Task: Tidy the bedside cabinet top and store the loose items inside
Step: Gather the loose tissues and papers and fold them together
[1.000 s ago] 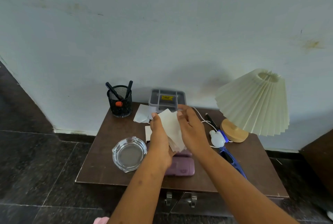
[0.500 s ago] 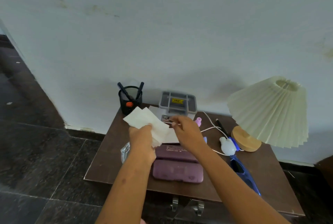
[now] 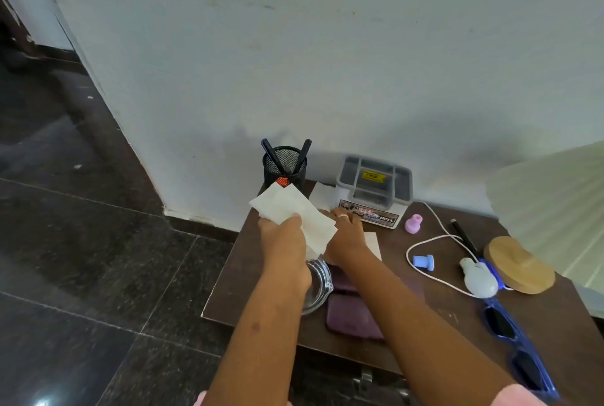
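My left hand [image 3: 283, 244] is shut on a small stack of white paper sheets [image 3: 292, 209], held above the left part of the brown cabinet top [image 3: 434, 311]. My right hand [image 3: 346, 235] lies low on the top in front of the grey organiser box [image 3: 372, 190], fingers down over another white sheet [image 3: 373, 244]; its grip is hidden. One more sheet [image 3: 318, 193] lies beside the organiser. A glass ashtray [image 3: 320, 288] and a purple case [image 3: 351, 317] sit under my forearms.
At the back left stands a black mesh pen holder [image 3: 284, 167]. A pink cap [image 3: 413, 223], blue spool [image 3: 423, 262], white cable with plug [image 3: 478, 280], black pen [image 3: 464, 239], lamp base [image 3: 519, 265], shade [image 3: 555, 206] and blue sunglasses [image 3: 516, 347] fill the right. Drawer handles [image 3: 366, 376] show below.
My left hand carried the paper stack left and back toward the pen holder. My right hand let go of the stack and dropped onto the sheet by the organiser. The view shifted right.
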Tool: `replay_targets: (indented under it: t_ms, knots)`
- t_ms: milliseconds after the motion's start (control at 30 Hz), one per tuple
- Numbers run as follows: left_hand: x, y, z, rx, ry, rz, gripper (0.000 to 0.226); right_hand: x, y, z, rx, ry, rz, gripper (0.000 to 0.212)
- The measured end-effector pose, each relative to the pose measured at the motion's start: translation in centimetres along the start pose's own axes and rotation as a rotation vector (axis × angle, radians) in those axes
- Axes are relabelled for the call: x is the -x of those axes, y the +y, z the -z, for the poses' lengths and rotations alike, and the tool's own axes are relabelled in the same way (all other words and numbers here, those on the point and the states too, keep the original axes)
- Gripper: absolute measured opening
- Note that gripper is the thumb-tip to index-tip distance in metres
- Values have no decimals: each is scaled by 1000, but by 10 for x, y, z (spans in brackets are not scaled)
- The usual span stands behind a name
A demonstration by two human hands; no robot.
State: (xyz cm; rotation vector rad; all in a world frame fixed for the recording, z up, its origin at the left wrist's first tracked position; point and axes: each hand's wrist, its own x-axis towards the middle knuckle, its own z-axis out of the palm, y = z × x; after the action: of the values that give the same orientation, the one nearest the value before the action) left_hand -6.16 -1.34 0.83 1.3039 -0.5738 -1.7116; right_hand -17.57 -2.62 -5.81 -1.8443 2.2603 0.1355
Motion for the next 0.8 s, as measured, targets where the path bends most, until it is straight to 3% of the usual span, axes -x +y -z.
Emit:
replay_targets:
  t_ms: [167,300,400,667,800]
  knots:
    - [5,0,-2,12,-23,-23,48,11,5,11,-46,214,-55,28]
    - [8,-2,-4,1,-30,-34,48,40,22,44,-649,466,-102,27]
    - [10,-3,-5,-86,-49,-38,48,77,41,82,-1007,564,-114,12]
    - [27,-6,-15,-271,-281,23,35,153,64,139,-1446,73,278,23]
    - [35,-12,-21,-325,-429,55,31,155,65,134,-1397,92,206,30]
